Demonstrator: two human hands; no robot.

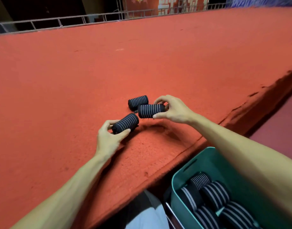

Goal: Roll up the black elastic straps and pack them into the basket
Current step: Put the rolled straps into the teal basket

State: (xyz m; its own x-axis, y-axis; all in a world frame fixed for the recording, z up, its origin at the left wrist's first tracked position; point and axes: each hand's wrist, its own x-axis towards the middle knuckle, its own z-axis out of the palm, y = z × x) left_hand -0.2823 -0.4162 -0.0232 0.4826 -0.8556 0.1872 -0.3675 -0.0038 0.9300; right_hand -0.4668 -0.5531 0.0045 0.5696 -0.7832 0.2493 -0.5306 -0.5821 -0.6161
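L hand [109,139] grips near roll [125,123] | R hand [173,109] grips mid roll [150,110] | far roll [137,101] behind

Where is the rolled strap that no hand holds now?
In the head view, the free roll lies on the red table near the centre, just beyond the held roll in the right hand.

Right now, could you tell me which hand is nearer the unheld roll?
Right. The right hand sits just right of the unheld roll; the left hand is farther, left and nearer the person.
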